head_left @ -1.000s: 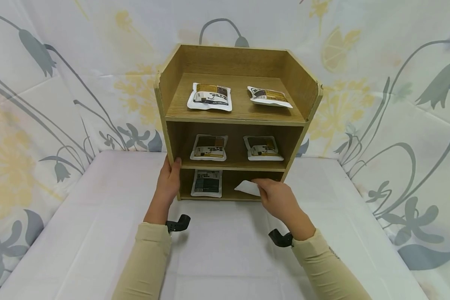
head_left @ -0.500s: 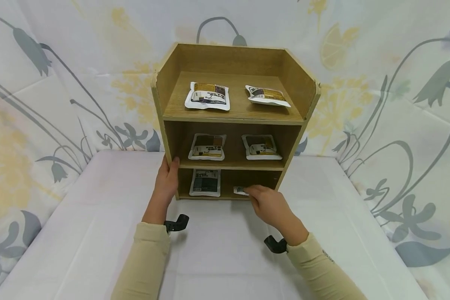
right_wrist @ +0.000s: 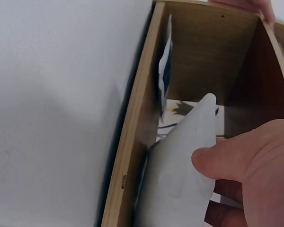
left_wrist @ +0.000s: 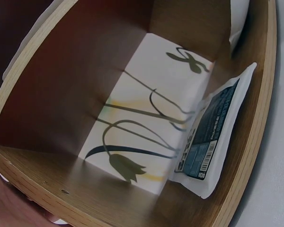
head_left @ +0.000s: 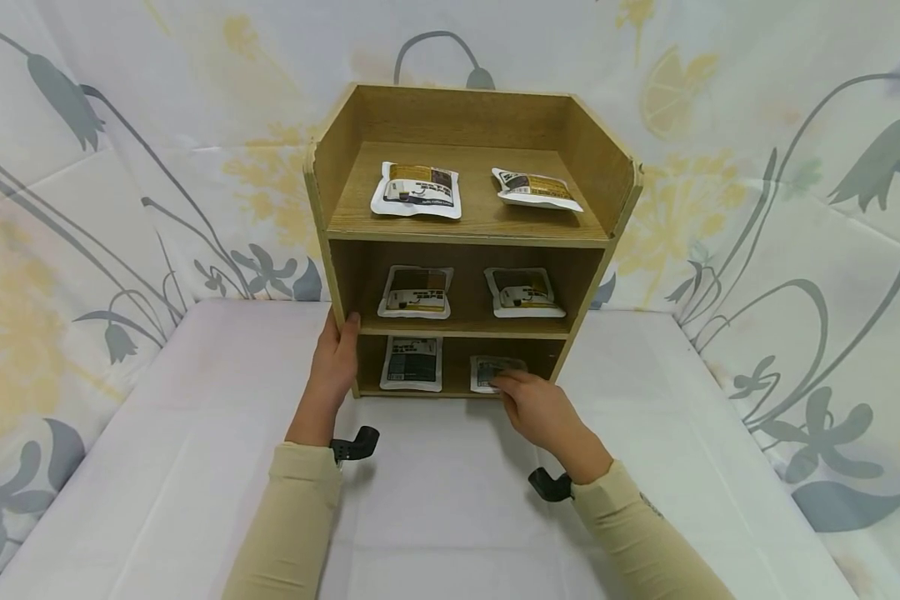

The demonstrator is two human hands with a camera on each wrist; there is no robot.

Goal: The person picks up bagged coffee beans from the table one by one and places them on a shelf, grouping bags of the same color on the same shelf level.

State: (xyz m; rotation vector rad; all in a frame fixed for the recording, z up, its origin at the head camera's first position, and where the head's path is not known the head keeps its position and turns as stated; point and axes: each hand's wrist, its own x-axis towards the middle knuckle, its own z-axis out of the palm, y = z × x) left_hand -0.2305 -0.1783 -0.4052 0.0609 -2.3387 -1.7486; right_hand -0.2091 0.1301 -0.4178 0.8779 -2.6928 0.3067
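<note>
A three-level wooden shelf stands at the back of the white table. My left hand grips the shelf's left side panel at the middle level, thumb on the front edge. My right hand reaches into the right half of the bottom level and pinches a white packet. In the right wrist view my thumb lies on top of that packet, just inside the shelf's front edge. A dark-labelled packet lies in the left half of the bottom level and also shows in the left wrist view.
Two packets lie on the middle level and two more on the top level. The shelf has raised side and back walls on top. White table surface spreads around it, with a flowered cloth backdrop behind and at the sides.
My right hand has pushed the packet from the shelf's front opening into the bottom level, where it now lies flatter with its printed face up. The left hand has stayed on the side panel.
</note>
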